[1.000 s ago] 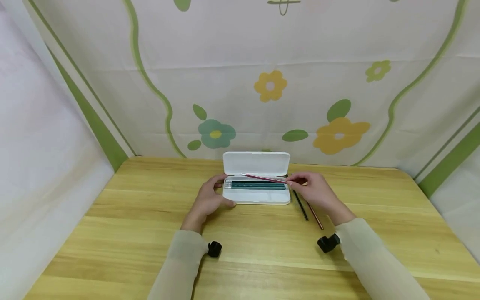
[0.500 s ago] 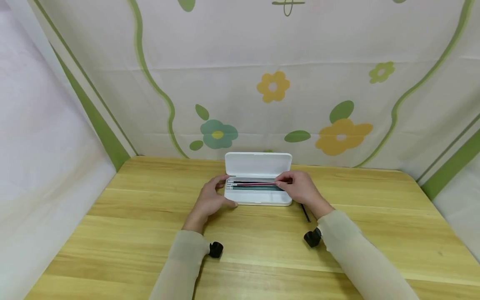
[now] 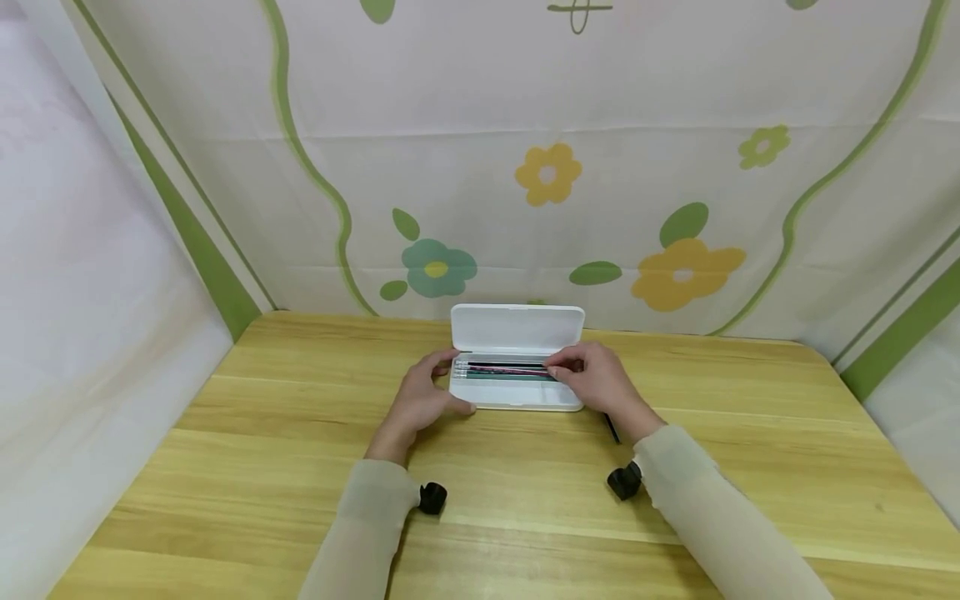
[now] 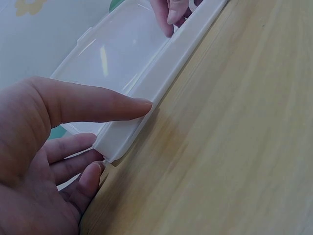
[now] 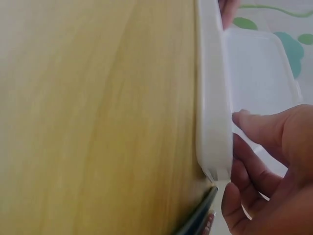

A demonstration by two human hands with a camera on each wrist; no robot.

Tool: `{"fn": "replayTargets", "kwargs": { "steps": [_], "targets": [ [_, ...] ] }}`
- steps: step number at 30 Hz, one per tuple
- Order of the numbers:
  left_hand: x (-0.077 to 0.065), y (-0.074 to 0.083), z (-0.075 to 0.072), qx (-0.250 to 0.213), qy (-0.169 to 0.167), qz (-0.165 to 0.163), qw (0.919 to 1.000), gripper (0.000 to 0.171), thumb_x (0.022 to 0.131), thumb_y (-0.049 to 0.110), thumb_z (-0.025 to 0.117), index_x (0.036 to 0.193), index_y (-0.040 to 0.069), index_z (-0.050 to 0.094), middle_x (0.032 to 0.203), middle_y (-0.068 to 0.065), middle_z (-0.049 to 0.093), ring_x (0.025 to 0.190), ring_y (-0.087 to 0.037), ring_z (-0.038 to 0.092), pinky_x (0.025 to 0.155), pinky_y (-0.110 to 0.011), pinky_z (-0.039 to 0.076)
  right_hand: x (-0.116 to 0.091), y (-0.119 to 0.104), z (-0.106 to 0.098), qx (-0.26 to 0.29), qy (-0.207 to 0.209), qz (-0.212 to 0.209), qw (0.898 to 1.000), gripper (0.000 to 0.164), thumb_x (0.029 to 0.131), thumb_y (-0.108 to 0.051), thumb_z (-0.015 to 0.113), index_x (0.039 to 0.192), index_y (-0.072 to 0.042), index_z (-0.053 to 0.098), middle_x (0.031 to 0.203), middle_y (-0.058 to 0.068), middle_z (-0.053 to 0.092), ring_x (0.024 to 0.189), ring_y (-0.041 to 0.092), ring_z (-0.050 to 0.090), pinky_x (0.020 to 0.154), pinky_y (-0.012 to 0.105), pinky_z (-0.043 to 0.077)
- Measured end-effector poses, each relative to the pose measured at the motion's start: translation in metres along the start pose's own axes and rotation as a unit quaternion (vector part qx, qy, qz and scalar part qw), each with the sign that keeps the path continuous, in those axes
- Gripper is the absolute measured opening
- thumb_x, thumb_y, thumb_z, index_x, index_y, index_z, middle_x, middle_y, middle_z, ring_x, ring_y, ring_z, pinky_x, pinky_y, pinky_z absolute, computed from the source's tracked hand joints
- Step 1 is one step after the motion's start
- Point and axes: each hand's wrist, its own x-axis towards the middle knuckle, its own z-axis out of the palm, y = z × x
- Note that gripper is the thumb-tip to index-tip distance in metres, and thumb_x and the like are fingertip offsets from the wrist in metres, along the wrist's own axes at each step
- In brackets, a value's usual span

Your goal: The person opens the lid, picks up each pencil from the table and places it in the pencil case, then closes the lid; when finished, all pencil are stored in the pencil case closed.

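Note:
An open white pencil case (image 3: 525,399) lies on the table with its lid (image 3: 517,327) raised at the back. My left hand (image 3: 420,400) grips its left end, the thumb along the front wall and the other fingers round the end. Inside, several dark and green pencils (image 3: 502,377) lie side by side, their eraser ends to the left. Among them is a red pencil (image 3: 502,368), whose right end my right hand (image 3: 597,382) pinches at the case's right part. The fingertips of that hand are partly hidden behind the case wall in the right wrist view.
Just right of the case, a dark pencil (image 3: 612,428) lies on the wooden table (image 3: 525,508), partly under my right hand. A reddish pencil (image 5: 209,223) shows beside it in the right wrist view. A flowered cloth (image 3: 480,208) hangs behind the table.
My right hand has moved left and brought the red pencil down from above the case into the row of pencils. My left hand keeps its hold on the case.

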Motion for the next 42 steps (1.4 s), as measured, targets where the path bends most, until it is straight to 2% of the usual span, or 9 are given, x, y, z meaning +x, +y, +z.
{"fn": "replayTargets", "kwargs": {
  "steps": [5, 12, 16, 23, 27, 35, 42],
  "targets": [
    [0.000, 0.000, 0.000, -0.001, 0.000, 0.001, 1.0000, 0.097, 0.065, -0.001, 0.093, 0.154, 0.015, 0.058, 0.154, -0.010, 0.059, 0.139, -0.034, 0.050, 0.121, -0.056, 0.040, -0.015, -0.001, -0.016, 0.033, 0.010, 0.026, 0.999, 0.021, 0.104, -0.026, 0.072, 0.117, -0.013, 0.082, 0.118, 0.008, 0.077, 0.102, 0.025, 0.063, 0.081, 0.034, 0.051],
    [0.001, -0.003, -0.001, 0.000, 0.001, 0.002, 1.0000, 0.097, 0.066, 0.000, 0.093, 0.155, 0.015, 0.058, 0.155, -0.010, 0.059, 0.139, -0.035, 0.050, 0.122, -0.057, 0.040, -0.047, -0.002, -0.044, 0.055, 0.035, 0.067, 0.996, 0.035, 0.105, -0.044, 0.068, 0.126, -0.018, 0.078, 0.128, 0.006, 0.075, 0.115, 0.027, 0.065, 0.089, 0.035, 0.054],
    [0.002, -0.003, -0.002, 0.000, 0.002, 0.006, 1.0000, 0.096, 0.066, 0.000, 0.092, 0.155, 0.015, 0.058, 0.154, -0.011, 0.059, 0.140, -0.035, 0.050, 0.122, -0.057, 0.040, -0.065, 0.008, -0.055, 0.079, 0.048, 0.084, 0.992, 0.047, 0.103, -0.054, 0.068, 0.131, -0.017, 0.076, 0.127, 0.003, 0.073, 0.115, 0.020, 0.064, 0.090, 0.029, 0.056],
    [0.002, -0.003, -0.001, 0.000, 0.002, 0.004, 1.0000, 0.096, 0.066, -0.001, 0.092, 0.154, 0.014, 0.058, 0.154, -0.011, 0.059, 0.139, -0.035, 0.049, 0.121, -0.056, 0.040, -0.090, 0.021, -0.065, 0.162, 0.043, 0.103, 0.981, 0.054, 0.104, -0.045, 0.070, 0.138, -0.004, 0.068, 0.117, -0.006, 0.071, 0.104, 0.018, 0.068, 0.086, 0.030, 0.062],
    [0.001, -0.003, 0.000, -0.001, 0.001, 0.004, 1.0000, 0.096, 0.066, -0.001, 0.093, 0.154, 0.014, 0.058, 0.154, -0.011, 0.059, 0.139, -0.035, 0.050, 0.121, -0.056, 0.040, -0.103, 0.031, -0.067, 0.185, 0.033, 0.114, 0.975, 0.054, 0.104, -0.041, 0.071, 0.140, -0.001, 0.065, 0.114, -0.004, 0.073, 0.099, 0.016, 0.069, 0.083, 0.029, 0.062],
    [0.002, -0.003, 0.000, 0.001, 0.000, 0.006, 1.0000, 0.096, 0.066, -0.001, 0.093, 0.154, 0.014, 0.058, 0.154, -0.012, 0.058, 0.140, -0.036, 0.050, 0.121, -0.056, 0.041, -0.118, 0.052, -0.067, 0.281, 0.013, 0.168, 0.945, 0.042, 0.103, -0.031, 0.074, 0.134, -0.003, 0.068, 0.107, -0.005, 0.073, 0.093, 0.011, 0.066, 0.078, 0.028, 0.061],
    [0.001, -0.003, 0.000, 0.002, -0.001, 0.005, 1.0000, 0.095, 0.067, -0.001, 0.093, 0.154, 0.015, 0.058, 0.153, -0.012, 0.058, 0.140, -0.036, 0.050, 0.120, -0.057, 0.041, -0.119, 0.059, -0.064, 0.275, -0.001, 0.188, 0.943, 0.044, 0.101, -0.026, 0.077, 0.135, 0.000, 0.067, 0.106, -0.005, 0.074, 0.092, 0.012, 0.068, 0.077, 0.029, 0.062]
  ]
}}
